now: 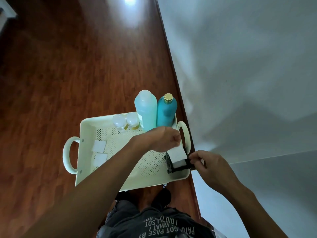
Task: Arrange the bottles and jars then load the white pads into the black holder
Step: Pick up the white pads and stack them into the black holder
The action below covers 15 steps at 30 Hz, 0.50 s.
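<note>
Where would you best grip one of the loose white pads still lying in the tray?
Probably at an edge, coming from above. The two loose pads lie flat on the perforated floor near the tray's left wall, so pinch a free edge and peel upward. The upper one is the clearer pick.

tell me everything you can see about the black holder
The black holder is a small dark frame, plastic by the look of it, with upright side pieces. It sits in the near right corner of the cream perforated tray, close to the wall. A stack of white pads already fills it and rises above its sides. The left hand presses on the stack from above, while the right hand pinches the holder's right edge. Its finer detail is too dark to make out.
</note>
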Tool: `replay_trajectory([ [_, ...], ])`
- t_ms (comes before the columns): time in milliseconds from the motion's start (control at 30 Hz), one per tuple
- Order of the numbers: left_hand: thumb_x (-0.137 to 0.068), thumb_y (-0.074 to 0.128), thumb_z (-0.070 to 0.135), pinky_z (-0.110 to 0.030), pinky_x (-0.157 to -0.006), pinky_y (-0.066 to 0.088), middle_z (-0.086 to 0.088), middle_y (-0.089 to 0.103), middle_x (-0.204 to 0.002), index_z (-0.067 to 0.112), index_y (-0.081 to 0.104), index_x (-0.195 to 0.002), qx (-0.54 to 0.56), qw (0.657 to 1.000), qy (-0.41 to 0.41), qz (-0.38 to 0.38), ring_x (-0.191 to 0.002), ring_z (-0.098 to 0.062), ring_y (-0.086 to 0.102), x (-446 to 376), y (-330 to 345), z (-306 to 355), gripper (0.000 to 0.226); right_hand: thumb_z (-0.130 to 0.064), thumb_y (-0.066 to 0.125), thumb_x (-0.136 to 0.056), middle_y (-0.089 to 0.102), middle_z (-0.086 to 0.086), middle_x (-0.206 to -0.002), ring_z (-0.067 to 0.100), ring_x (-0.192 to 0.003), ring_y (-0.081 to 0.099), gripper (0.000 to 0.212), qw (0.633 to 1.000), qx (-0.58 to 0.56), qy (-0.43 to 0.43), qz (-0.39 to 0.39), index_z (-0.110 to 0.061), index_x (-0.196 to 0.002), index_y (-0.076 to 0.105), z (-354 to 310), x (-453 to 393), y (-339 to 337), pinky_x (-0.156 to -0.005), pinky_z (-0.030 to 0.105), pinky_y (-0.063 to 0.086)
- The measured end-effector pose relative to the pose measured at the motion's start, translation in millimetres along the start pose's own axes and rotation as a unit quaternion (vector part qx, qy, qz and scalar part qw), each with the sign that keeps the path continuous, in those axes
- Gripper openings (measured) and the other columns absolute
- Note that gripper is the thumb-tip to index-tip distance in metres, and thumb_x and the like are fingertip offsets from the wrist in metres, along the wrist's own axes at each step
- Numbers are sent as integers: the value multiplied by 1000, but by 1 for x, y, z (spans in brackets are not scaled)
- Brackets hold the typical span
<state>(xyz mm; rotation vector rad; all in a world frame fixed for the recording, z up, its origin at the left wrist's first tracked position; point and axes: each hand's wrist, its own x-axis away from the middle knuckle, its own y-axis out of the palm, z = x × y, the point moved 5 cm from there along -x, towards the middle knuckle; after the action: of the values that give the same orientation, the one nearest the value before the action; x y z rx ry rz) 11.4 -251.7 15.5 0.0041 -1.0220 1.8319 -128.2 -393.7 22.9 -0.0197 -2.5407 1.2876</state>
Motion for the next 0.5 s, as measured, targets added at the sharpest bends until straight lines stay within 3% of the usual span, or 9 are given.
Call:
replay_trajectory([
  [133, -96, 54, 29, -39, -78, 55, 4, 68, -99, 26, 65, -98, -91, 996, -1, -22, -89, -19, 62, -7, 12, 11, 11, -23, 58, -94, 74, -16, -92, 4, -79, 68, 16, 1000, -9, 8, 3, -32, -99, 71, 7, 4, 0, -71, 28, 58],
  [333, -96, 54, 27, -33, -69, 48, 3, 70, -90, 24, 68, -94, -156, 987, 31, 12, -77, -20, 60, -8, 20, 22, 15, -26, 59, -95, 74, -17, -98, 1, -80, 65, 18, 1000, -12, 9, -11, -30, -107, 72, 9, 7, 9, -71, 16, 52],
  [500, -95, 59, 30, -34, -74, 53, 5, 73, -91, 25, 72, -96, -165, 985, 32, 29, -79, -18, 64, -8, 20, 20, 14, -24, 59, -95, 72, -17, -103, 1, -85, 63, 21, 1000, -3, -11, -27, -29, -110, 73, 4, 6, 16, -73, 9, 48],
])
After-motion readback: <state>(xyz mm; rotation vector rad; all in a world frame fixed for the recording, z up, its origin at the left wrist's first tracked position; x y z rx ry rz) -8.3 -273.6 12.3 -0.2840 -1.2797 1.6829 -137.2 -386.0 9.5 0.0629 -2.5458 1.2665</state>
